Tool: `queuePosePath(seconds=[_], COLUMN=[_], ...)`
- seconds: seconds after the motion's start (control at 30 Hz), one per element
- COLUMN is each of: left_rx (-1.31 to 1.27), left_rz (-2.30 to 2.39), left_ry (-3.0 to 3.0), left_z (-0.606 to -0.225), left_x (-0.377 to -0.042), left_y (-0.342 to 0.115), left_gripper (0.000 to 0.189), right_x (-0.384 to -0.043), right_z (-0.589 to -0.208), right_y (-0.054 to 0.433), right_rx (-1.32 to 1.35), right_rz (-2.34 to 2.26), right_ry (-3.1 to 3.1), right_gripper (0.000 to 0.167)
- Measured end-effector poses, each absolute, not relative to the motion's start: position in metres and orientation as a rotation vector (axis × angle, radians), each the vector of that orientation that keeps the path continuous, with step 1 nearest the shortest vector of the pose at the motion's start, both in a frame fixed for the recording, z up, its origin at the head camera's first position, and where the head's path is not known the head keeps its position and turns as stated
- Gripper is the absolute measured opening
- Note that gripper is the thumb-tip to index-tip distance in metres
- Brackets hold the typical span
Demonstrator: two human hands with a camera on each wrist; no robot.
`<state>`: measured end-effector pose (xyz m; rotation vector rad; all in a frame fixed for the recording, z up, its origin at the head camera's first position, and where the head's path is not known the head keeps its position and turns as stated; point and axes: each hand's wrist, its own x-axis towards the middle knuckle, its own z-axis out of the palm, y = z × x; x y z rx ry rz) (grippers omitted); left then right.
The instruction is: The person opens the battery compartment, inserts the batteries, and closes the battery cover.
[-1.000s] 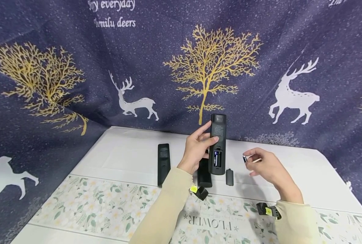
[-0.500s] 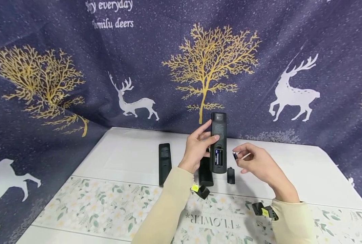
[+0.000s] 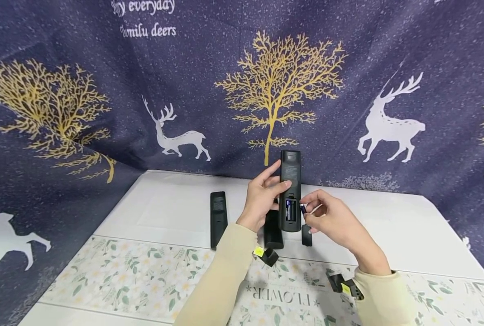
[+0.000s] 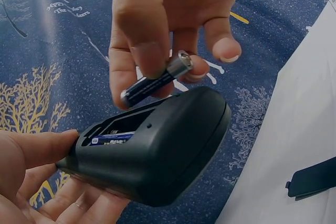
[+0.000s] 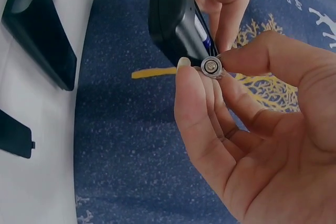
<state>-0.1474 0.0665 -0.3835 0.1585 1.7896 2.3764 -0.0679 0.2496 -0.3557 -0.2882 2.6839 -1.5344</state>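
My left hand [image 3: 260, 201] grips a black remote control [image 3: 290, 179], held up with its back toward me. Its battery compartment is uncovered, and one blue AAA battery [image 4: 112, 139] lies in it beside a vacant slot. Between thumb and fingers my right hand [image 3: 333, 222] pinches a second blue battery [image 4: 152, 85]. In the left wrist view this battery is tilted, just above the compartment's edge. Its flat silver end [image 5: 211, 66] faces the camera in the right wrist view. A small black battery cover [image 3: 307, 236] lies on the table below the right fingers.
Two more black remotes lie on the white table: one remote [image 3: 219, 220] to the left, another remote [image 3: 273, 231] partly behind the left hand. A floral cloth strip [image 3: 144, 271] crosses the table's front. A dark blue curtain [image 3: 225, 59] hangs behind.
My right hand has moved left with the pinched battery, from well apart to right beside the remote's compartment. The left hand and the remote have stayed nearly still.
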Motion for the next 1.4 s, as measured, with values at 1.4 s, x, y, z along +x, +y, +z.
queuePosePath(seconds=[1.4], left_rx=[0.160], left_rz=[2.371], left_ry=[1.789], left_z=[-0.384], left_x=[-0.147], left_y=[0.064], left_gripper=[0.062], right_x=[-0.061], right_z=[-0.354], right_y=[0.218], right_rx=[-0.195], right_rz=[-1.388], right_ry=[2.841], right_gripper=[0.014])
